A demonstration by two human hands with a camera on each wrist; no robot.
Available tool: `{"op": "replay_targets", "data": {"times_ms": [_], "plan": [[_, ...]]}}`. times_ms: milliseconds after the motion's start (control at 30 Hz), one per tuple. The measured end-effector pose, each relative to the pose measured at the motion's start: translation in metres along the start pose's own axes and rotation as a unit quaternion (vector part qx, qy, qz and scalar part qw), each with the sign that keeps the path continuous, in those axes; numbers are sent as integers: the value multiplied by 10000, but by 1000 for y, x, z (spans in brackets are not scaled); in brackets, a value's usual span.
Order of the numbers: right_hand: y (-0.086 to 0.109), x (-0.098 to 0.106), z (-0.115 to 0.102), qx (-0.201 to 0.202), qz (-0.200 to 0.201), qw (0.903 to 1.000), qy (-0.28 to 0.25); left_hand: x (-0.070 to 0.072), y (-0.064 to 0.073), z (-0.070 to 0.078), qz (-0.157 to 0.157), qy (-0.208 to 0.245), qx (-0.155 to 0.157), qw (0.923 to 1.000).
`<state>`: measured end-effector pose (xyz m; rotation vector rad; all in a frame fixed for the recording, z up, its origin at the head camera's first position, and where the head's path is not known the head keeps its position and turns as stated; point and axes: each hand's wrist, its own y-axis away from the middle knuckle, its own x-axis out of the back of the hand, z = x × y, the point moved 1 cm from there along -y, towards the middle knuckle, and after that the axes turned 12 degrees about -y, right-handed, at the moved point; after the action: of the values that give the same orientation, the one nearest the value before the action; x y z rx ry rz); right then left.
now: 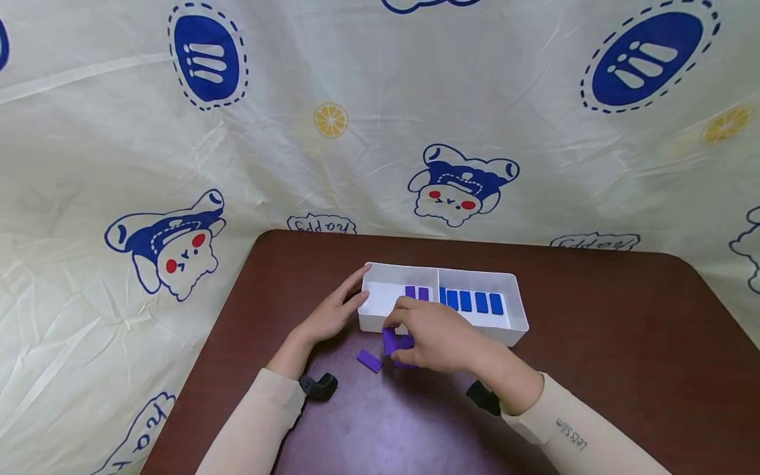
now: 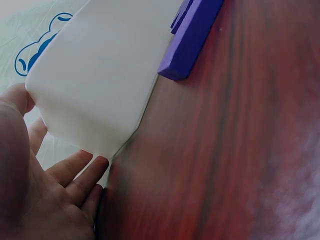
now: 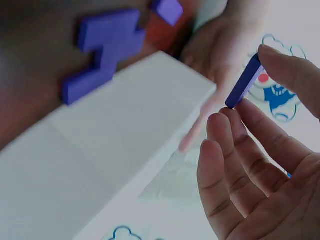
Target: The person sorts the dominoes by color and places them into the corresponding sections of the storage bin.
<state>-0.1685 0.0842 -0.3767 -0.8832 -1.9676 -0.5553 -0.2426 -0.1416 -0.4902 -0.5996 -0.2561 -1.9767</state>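
Observation:
A white box (image 1: 380, 323) with a divider stands on the table. Its left compartment shows two purple blocks (image 1: 423, 293); the right one has a row of several blue blocks (image 1: 466, 301). My left hand (image 1: 326, 318) touches the box's left end, its fingers spread along that wall. Between thumb and fingertips, my right hand (image 1: 442, 336) pinches a flat purple block (image 3: 244, 82) in front of the box. Beneath that hand lies a group of purple blocks (image 3: 109, 47), partly hidden in the head view. A single purple block (image 1: 370, 361) lies to their left.
The brown wooden table (image 1: 594, 330) has rounded far corners. Behind and beside it hangs a pale sheet (image 1: 368, 171) printed with cartoon figures. Each wrist wears a black strap, such as the left strap (image 1: 318, 387).

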Motion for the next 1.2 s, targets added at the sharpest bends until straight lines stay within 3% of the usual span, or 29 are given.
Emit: {"op": "replay_targets", "data": {"times_ms": [300, 700, 967, 1200], "plan": [[-23, 24, 22, -160, 336, 9992, -164, -1, 0, 0, 2, -55, 161, 9999], [-56, 30, 49, -584, 409, 9975, -20, 1, 0, -1, 12, -126, 202, 9997], [-65, 31, 57, -852, 429, 9954, -45, 0, 0, 0, 0, -156, 192, 9997], [-67, 33, 62, -841, 644, 9944, 53, 1, 0, 1, -5, -88, 105, 9999]]}}
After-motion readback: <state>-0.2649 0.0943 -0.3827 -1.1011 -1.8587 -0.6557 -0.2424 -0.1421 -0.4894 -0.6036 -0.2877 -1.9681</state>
